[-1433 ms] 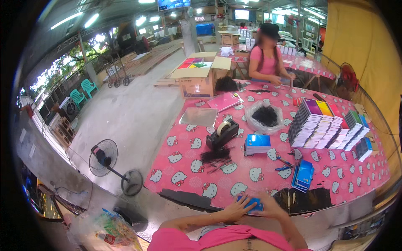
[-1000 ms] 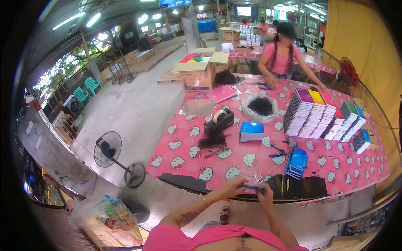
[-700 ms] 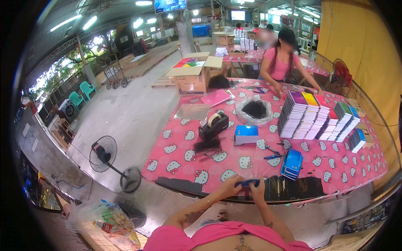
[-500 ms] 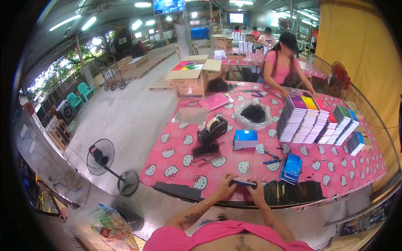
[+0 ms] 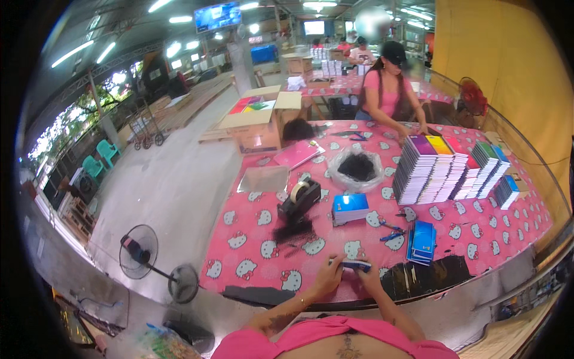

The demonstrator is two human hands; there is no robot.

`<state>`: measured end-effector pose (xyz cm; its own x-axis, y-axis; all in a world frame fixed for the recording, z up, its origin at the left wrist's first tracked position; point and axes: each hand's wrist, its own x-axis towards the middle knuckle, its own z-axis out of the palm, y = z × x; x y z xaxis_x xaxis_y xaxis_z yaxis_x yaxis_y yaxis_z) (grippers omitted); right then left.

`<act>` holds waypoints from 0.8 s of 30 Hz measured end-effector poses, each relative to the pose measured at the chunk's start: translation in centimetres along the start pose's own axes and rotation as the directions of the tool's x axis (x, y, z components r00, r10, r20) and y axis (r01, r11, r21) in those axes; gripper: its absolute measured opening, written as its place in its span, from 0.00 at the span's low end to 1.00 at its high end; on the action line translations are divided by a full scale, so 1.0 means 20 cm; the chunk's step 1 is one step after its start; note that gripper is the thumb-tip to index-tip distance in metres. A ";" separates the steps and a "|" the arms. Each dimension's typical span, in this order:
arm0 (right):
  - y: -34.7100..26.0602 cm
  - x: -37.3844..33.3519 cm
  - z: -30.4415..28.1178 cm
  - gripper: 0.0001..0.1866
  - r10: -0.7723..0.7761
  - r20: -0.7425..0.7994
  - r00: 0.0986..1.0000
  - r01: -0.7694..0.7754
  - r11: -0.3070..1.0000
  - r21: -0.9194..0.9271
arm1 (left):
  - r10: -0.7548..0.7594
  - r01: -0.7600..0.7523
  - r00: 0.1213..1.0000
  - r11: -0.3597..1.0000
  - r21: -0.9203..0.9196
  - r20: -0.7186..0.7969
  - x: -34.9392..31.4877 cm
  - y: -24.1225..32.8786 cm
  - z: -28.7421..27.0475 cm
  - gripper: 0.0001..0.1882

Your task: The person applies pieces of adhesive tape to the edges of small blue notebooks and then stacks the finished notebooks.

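Over the near edge of the table, my left hand (image 5: 329, 276) and my right hand (image 5: 369, 276) grip a small blue notebook (image 5: 356, 264) between them. It is seen nearly edge-on, with a dark strip along one side, and its cover is mostly hidden. Just beyond my hands lies a low stack of blue notebooks (image 5: 350, 206). A second, uneven stack of blue notebooks (image 5: 423, 240) is to the right. Blue-handled pliers (image 5: 391, 232) rest between the stacks. Dark, thin pieces (image 5: 293, 231) are spread out left of my hands.
A black tape dispenser (image 5: 301, 200) and a plastic bag of black pieces (image 5: 357, 167) stand mid-table. Tall notebook stacks (image 5: 415, 173) fill the right side, with a co-worker (image 5: 388, 96) behind them. An open carton (image 5: 254, 134) is at the far left; a floor fan (image 5: 140, 254) stands left.
The notebook has tilted in my hands, its right end now lower. My view has shifted, so the surroundings appear moved. The co-worker's hands have drawn closer together.
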<state>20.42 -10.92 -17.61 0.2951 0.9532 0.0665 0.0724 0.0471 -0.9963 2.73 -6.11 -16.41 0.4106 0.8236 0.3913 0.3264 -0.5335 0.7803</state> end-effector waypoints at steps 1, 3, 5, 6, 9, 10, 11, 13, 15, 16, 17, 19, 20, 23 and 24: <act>0.06 0.00 -0.01 0.15 -0.055 0.013 0.998 0.055 0.997 -0.053 | 0.027 -0.028 1.000 0.997 -0.069 -0.015 -0.02 -0.01 0.02 0.22; -0.03 -0.03 0.03 0.10 0.203 0.072 0.977 -0.201 0.979 -0.028 | 0.057 -0.057 0.997 0.998 0.002 -0.054 -0.03 -0.06 0.01 0.22; -0.02 -0.03 -0.01 0.10 0.091 0.079 0.993 -0.097 0.993 0.070 | 0.111 -0.110 0.991 0.994 0.014 -0.075 0.03 -0.03 0.01 0.21; 0.00 -0.05 -0.03 0.11 0.042 0.084 0.996 -0.052 0.992 0.114 | 0.109 -0.110 0.991 0.994 -0.005 -0.076 0.00 -0.01 0.02 0.21; -0.01 -0.02 -0.02 0.14 0.055 0.087 0.995 -0.069 0.984 0.166 | 0.058 -0.060 0.996 0.998 -0.025 -0.063 0.02 -0.05 0.04 0.21; -0.04 0.00 -0.01 0.15 0.132 0.111 0.985 -0.152 0.969 0.195 | 0.023 -0.024 0.998 0.999 -0.022 -0.051 0.02 -0.08 0.05 0.20; -0.04 0.01 -0.03 0.16 0.115 0.108 0.987 -0.131 0.979 0.155 | 0.044 -0.045 0.999 0.999 -0.025 -0.027 0.03 -0.06 0.04 0.21; -0.03 0.02 -0.08 0.16 0.097 0.101 0.990 -0.105 0.992 0.069 | -0.020 0.033 0.995 0.990 -0.134 0.100 0.05 -0.07 0.00 0.22; -0.03 0.03 -0.08 0.16 0.079 0.101 0.992 -0.078 0.997 -0.009 | -0.016 0.034 0.994 0.984 -0.172 0.105 0.06 -0.07 -0.04 0.22; -0.04 0.03 -0.07 0.16 0.098 0.075 0.992 -0.101 0.994 0.034 | 0.023 -0.016 0.999 0.988 -0.155 0.044 0.08 -0.06 -0.07 0.21; -0.05 0.02 -0.06 0.16 0.120 0.049 0.992 -0.123 0.989 0.077 | 0.064 -0.065 0.998 0.989 -0.134 -0.015 0.11 -0.06 -0.11 0.20; -0.03 0.03 -0.06 0.14 0.080 0.004 0.997 -0.080 0.992 0.093 | 0.153 -0.172 0.975 0.979 -0.113 -0.162 0.20 -0.15 -0.23 0.22; 0.02 0.03 -0.08 0.13 0.049 0.004 0.999 -0.049 0.997 0.061 | 0.132 -0.117 0.979 0.988 0.097 -0.158 0.24 -0.19 -0.31 0.19; 0.06 0.02 -0.06 0.11 0.055 0.035 0.998 -0.056 0.998 0.039 | 0.060 -0.021 0.996 0.867 0.498 -0.061 0.22 -0.37 -0.50 0.13; 0.05 0.01 -0.05 0.12 0.078 0.039 0.996 -0.081 0.994 0.069 | 0.039 -0.026 0.999 0.810 0.585 -0.009 0.23 -0.39 -0.51 0.12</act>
<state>21.53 -10.93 -18.56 0.2620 0.9650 -0.0137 -0.0176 -0.0095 -0.9998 -6.66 3.82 -15.77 0.4150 0.8041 0.4256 0.7522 -0.5665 0.3367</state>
